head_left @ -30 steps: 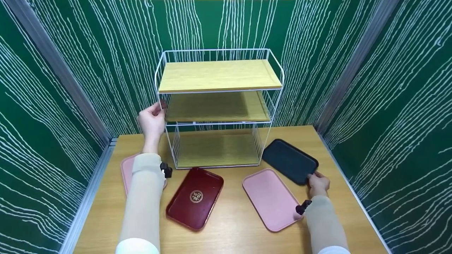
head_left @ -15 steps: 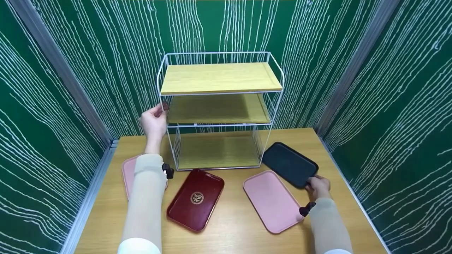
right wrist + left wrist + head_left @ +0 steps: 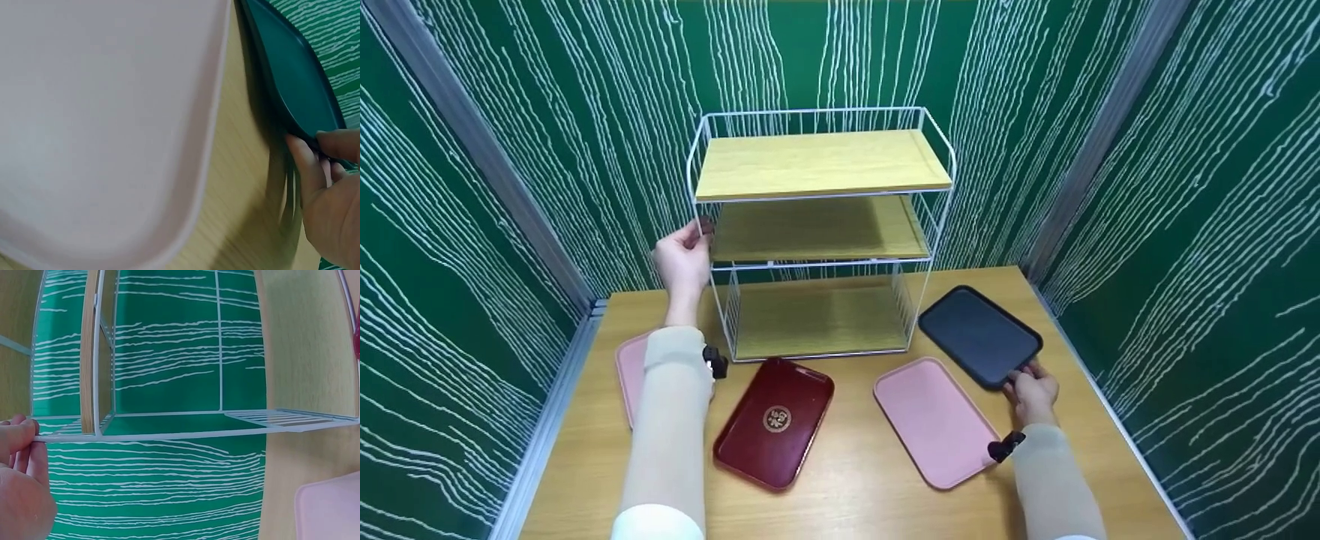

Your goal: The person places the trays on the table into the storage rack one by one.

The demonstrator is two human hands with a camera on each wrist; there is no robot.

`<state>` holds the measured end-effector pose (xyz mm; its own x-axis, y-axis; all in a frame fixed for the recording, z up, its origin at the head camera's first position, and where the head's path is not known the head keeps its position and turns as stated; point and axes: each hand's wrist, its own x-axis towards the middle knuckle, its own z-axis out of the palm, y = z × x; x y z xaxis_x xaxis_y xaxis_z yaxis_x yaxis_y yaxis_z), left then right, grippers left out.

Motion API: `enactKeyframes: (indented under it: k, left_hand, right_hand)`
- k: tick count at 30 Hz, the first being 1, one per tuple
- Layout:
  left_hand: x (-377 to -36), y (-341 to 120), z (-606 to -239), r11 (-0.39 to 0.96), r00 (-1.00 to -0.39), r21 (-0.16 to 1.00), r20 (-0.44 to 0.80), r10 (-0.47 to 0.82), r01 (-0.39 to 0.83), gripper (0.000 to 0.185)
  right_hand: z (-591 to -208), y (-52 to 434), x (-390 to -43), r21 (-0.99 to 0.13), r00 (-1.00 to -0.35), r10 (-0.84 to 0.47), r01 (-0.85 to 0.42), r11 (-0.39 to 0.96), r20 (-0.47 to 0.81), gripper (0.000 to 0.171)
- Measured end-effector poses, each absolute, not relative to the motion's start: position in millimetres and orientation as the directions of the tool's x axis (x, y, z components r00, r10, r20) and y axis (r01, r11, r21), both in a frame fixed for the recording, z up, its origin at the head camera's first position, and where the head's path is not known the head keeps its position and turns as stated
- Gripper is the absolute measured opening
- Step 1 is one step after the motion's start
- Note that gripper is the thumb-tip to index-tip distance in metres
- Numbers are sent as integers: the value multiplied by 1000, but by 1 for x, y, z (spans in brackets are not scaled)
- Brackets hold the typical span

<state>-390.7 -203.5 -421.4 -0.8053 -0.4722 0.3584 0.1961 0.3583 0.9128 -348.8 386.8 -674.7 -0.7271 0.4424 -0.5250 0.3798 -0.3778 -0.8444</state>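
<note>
The right hand pinches the near corner of the dark tray, lifted at the table's right. The left hand pinches the wire shelf's left post.

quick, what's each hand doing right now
Left hand: pinching the white wire shelf rack at its side frame.
Right hand: gripping the dark tray by its near edge.

Beige sleeves, black wrist mounts
</note>
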Motion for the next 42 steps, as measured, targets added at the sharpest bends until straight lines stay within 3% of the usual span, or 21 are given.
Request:
enactKeyframes:
  k: [11,17,24,42]
  left_hand:
    - [-389,-204,-419,336,-819,927,320,-477,167,31]
    - [-392,-199,-412,398,-786,899,377,-490,184,27]
    - [-395,-196,-408,399,-797,907,340,-499,137,30]
    - [-391,-201,-419,357,-805,921,326,-495,154,30]
  right_hand:
    - [-665,368,-354,-846,-725,508,195,-496,-465,89]
    - [-655,363,-357,-828,-712,549,80,-556,-437,84]
    - [-637,358,-349,-739,-689,516,41,-673,-509,81]
    - [-587,329,-345,-663,-674,589,-193,-723,-447,77]
